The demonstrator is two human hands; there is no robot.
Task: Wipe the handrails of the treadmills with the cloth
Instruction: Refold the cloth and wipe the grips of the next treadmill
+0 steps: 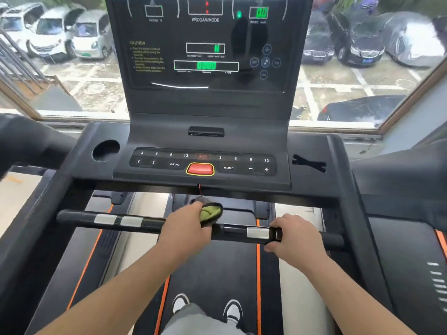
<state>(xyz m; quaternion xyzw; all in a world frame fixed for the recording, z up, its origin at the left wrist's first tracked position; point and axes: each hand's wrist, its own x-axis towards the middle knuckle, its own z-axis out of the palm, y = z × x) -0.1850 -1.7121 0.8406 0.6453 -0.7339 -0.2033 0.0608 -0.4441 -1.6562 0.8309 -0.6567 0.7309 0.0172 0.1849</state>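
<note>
The handrail (pixel 135 222) is a black bar with its long axis running left to right across the treadmill, its right end sitting slightly nearer. The cloth (pixel 211 212), green with a dark edge, is bunched on the bar near its middle. The left hand (pixel 185 227) holds it there, fingers curled over cloth and bar. The right hand (pixel 294 235) grips the bar further right, fingers wrapped over it beside a silver plate (pixel 257 232).

Below lies the black belt (pixel 212 269) with orange stripes, and two shoes (pixel 180 302) stand on it. Beyond the bar is the console (pixel 242 163) with a red button (pixel 200 169), a cup hole (pixel 106 150) at its left and a lit display (pixel 205 56) above. A window (pixel 362 81) behind looks onto parked cars (pixel 50 32).
</note>
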